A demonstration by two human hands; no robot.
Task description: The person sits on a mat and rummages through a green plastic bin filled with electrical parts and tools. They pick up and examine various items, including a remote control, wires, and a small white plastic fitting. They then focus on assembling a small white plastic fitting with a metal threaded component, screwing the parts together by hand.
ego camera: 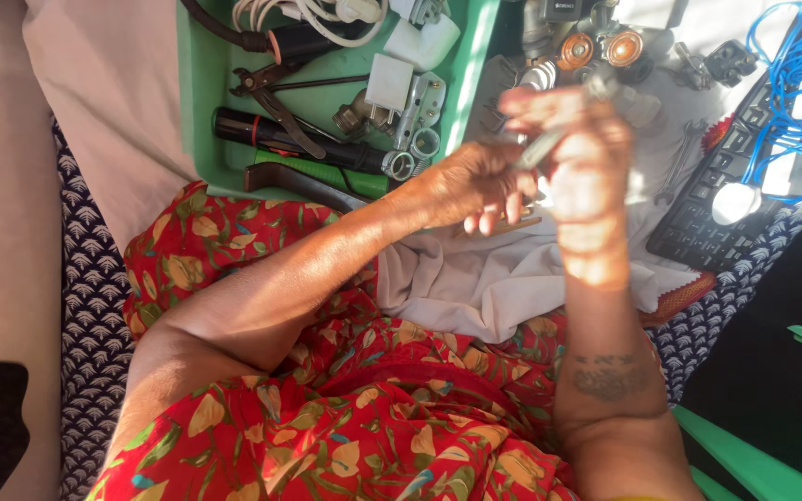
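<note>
My right hand [585,153] is raised in front of me, its fingers closed around a small grey metal piece [549,139] that slants down to the left. My left hand [471,186] comes in from the left and pinches the lower end of that same piece. Both hands hover over a crumpled white cloth [494,278] spread on my lap. Strong sunlight blurs the piece, so its exact kind is unclear.
A green tray [199,111] at upper left holds pliers [276,97], a black-handled tool [290,139], a green-handled tool, white plugs and cable. Round metal fittings [596,46] lie behind my hands. A black keyboard [726,204] and blue wire [800,83] sit at the right.
</note>
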